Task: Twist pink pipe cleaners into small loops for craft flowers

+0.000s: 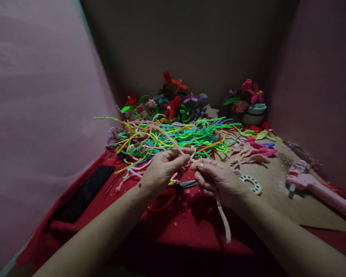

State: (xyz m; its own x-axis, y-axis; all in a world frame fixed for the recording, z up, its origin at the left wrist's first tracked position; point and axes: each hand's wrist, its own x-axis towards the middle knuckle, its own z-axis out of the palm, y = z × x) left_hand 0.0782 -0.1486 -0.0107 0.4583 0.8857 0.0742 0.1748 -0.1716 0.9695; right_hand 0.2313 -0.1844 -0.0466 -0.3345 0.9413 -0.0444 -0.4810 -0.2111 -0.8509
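Observation:
My left hand point(167, 167) pinches a pale pink pipe cleaner point(168, 137), whose free end arcs up and left over the pile. Close beside it on the right, my right hand point(216, 179) is closed on the pipe cleaner too, with thumb and forefinger together. A pale fuzzy end point(225, 225) hangs below my right palm; whether it is the same piece is hidden. Scissors with red handles point(161, 207) and dark blades lie on the red cloth point(178, 234) beneath my hands. A large heap of colourful pipe cleaners point(190, 134) lies just beyond my fingers.
A black phone point(85, 192) lies at left. On the board point(276, 204) at right are a pink glue gun point(320, 186), a white ring with holes point(251, 184) and beige petal shapes point(248, 154). Fuzzy flowers point(173, 105) and a lidded jar point(254, 114) stand at the back.

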